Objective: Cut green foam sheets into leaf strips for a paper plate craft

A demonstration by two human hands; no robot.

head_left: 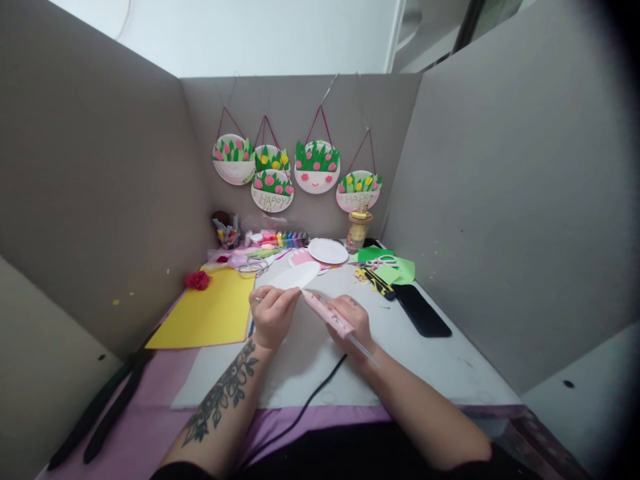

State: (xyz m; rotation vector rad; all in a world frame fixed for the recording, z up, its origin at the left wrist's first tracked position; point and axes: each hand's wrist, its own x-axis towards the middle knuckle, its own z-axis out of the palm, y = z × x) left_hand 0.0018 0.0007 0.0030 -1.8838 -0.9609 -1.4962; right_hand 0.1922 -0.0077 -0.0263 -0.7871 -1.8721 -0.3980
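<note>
In my left hand (273, 315), closed with the fingers pinched, is the lower edge of a white paper plate piece (299, 274); part of it is hidden behind the hand. My right hand (356, 321) is wrapped round a pink patterned hot glue gun (327, 313). A clear glue stick (364, 349) pokes out of the gun's rear end. The gun's nozzle meets the plate's edge beside my left fingertips; whether it touches I cannot tell.
Yellow sheets (205, 310) and a red pompom (199, 280) lie left. Beyond my hands is a round white plate (328, 251). Scissors (383, 261), green paper (400, 270), a yellow-black cutter (377, 283) and a phone (423, 311) lie right. A black cord (320, 388) crosses the front edge.
</note>
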